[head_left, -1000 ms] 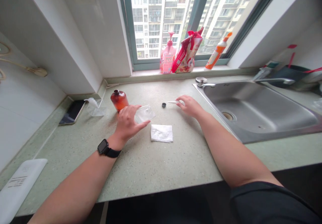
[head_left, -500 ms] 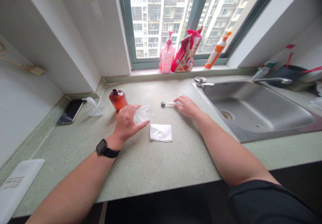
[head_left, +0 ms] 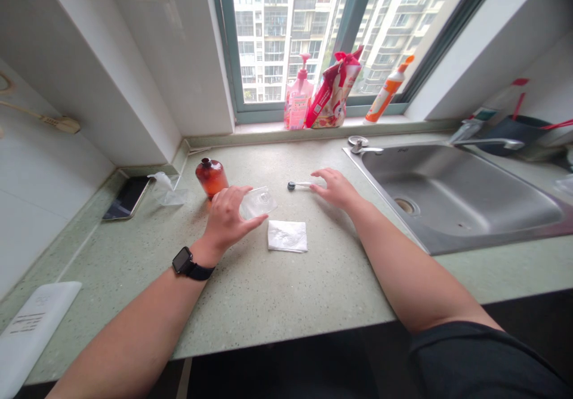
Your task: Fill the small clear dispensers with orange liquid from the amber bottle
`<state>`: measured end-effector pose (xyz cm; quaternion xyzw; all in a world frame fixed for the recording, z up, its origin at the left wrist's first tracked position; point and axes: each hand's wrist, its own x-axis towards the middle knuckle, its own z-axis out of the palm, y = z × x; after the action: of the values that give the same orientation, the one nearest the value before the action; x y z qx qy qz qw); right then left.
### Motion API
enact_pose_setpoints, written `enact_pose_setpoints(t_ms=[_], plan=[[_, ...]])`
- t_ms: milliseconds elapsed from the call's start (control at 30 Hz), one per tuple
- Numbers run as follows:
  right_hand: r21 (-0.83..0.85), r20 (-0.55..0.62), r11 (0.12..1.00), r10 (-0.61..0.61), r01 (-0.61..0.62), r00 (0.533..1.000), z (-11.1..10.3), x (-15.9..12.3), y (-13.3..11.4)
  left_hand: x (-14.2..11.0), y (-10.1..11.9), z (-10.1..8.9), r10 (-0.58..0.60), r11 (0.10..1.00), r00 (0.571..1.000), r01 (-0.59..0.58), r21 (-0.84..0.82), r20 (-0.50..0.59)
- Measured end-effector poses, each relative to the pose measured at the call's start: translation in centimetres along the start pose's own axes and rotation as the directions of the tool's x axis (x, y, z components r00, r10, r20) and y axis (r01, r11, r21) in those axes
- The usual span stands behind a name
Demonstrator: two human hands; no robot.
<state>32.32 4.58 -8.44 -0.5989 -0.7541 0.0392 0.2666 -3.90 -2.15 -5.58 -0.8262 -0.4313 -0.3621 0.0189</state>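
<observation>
My left hand (head_left: 230,215), with a black watch (head_left: 182,260) on the wrist, spans a clear plastic container (head_left: 260,200) on the green speckled counter. Its thumb and forefinger lie at opposite edges of the container. Right behind this hand stands an amber bottle (head_left: 212,177) without a cap. A folded white tissue (head_left: 287,236) lies in front of the container. My right hand (head_left: 332,187) is open, fingers parted, beside a slim clear stick with a round black head (head_left: 291,186). The stick's far end lies by the fingertips; any contact there is unclear.
A steel sink (head_left: 465,190) is set into the counter at right. At left lie a phone (head_left: 127,198), a clear plastic piece (head_left: 169,191) and a white flat object (head_left: 40,327). A pink pump bottle (head_left: 298,101), a red bag (head_left: 335,91) and an orange-white bottle (head_left: 385,95) line the windowsill.
My right hand's fingers have spread a little, away from the black-headed stick. My left hand, the container and the tissue look the same.
</observation>
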Motion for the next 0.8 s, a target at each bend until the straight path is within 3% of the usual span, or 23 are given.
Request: enact_pose_setpoints(t_ms=[200,367,600,800], plan=[[0.111,-0.262,0.97,-0.18,0.215,0.948,-1.6,-0.7,-4.7,0.0,0.2,0.0,-0.017,0.998,0.999,0.015,-0.064,-0.031],[0.348,-0.109,0.859,-0.36,0.375,0.926,-0.4,-2.4,-8.7,0.1,0.8,-0.1,-0.056,0.977,0.996,0.042,-0.209,-0.064],[0.625,0.08,0.757,-0.304,0.19,0.949,2.5,-3.7,-10.7,0.2,1.5,-0.4,-0.034,0.897,0.999,0.017,-0.441,-0.031],[0.746,0.102,0.661,-0.239,0.085,0.966,2.4,-3.6,-10.9,0.0,1.3,-0.6,-0.007,0.924,1.0,0.01,-0.383,0.011]])
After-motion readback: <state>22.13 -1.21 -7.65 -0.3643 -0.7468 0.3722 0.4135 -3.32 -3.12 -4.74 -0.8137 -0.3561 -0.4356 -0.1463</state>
